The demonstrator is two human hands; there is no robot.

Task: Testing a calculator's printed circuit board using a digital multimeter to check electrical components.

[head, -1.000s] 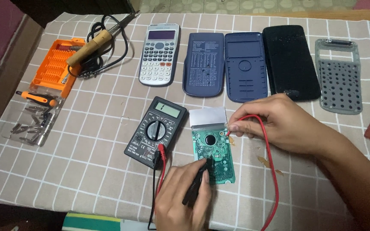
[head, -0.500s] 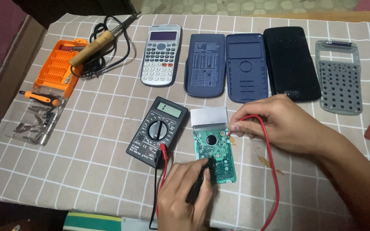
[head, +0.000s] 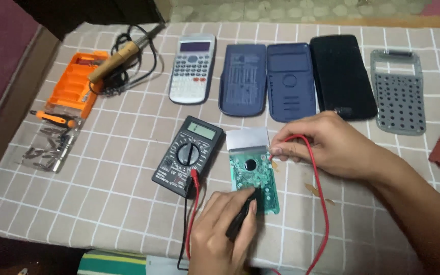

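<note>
Head view: your hands have barely moved since the earlier frame.
Left hand [head: 220, 234]: closed on the black probe [head: 240, 219], tip on the green circuit board [head: 254, 175].
Right hand [head: 327, 145]: pinching the red probe [head: 281, 147] at the board's upper right edge.
Multimeter [head: 188, 155]: just left of the board, unmoved.

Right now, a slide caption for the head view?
Left hand and right hand hold multimeter probes on a green circuit board.

My left hand [head: 220, 231] sits low, fingers curled in a pinch, knuckles up; my right hand [head: 327, 145] reaches in from the right, fingertips pinched together, forearm stretched out
</note>
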